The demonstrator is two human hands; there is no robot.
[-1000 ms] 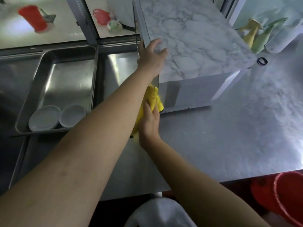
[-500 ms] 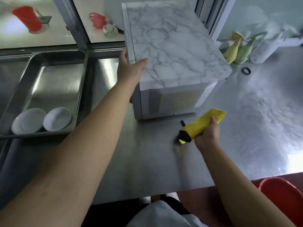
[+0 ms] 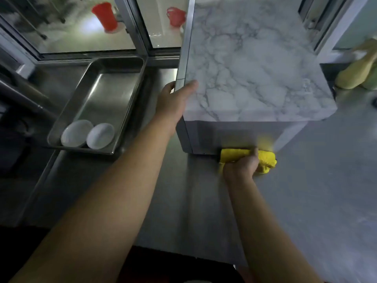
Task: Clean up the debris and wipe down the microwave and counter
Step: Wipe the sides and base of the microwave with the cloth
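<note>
On my far left a steel tray sits on the counter, with two white bowls touching side by side at its near end. Behind the window glass I see a red cup and a red mug. My left hand grips the near left top corner of the marble-patterned microwave, thumb lying on the top and fingers wrapped round the left side. Further right, my right hand is curled tight around a rolled yellow cloth, which rests on the counter right against the bottom front edge of the microwave. At the far right edge stand blurred yellow and green bottles.
</note>
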